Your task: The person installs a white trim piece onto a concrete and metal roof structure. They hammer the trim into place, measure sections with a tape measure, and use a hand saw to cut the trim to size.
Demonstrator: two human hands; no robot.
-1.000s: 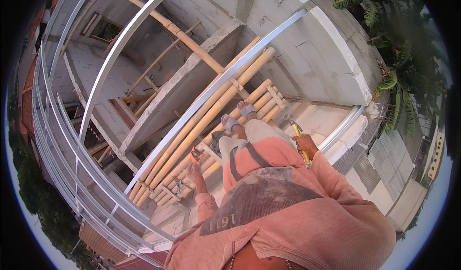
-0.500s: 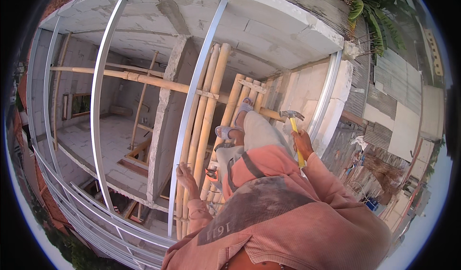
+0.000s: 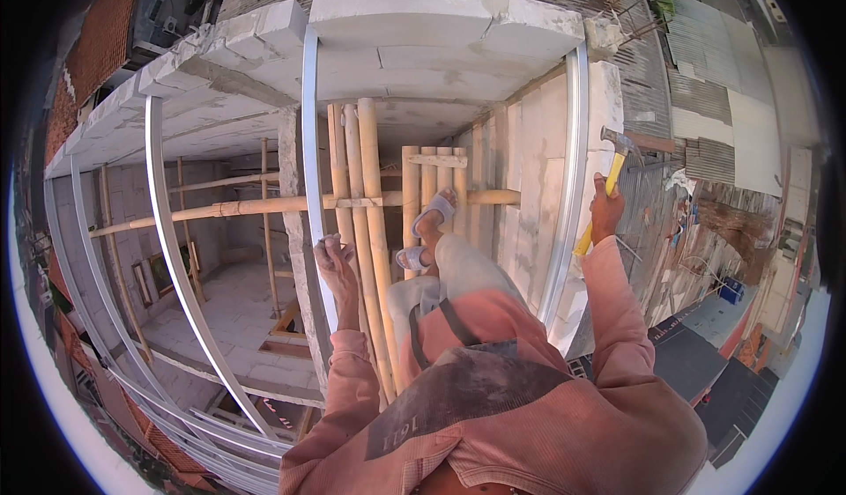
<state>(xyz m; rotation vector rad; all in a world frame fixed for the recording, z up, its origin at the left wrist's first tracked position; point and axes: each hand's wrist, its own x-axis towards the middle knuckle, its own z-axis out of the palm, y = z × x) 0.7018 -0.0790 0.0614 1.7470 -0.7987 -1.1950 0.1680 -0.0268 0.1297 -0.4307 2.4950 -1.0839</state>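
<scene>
The contents of the distant blue box are too small to be made out. The yellow-handled hammer is grasped by its handle in the right grip, above the edge of the block wall; since half a second earlier, it has been carried outside the right metal beam. The left grip is held curled by the left metal beam; whether anything is pinched cannot be told.
</scene>
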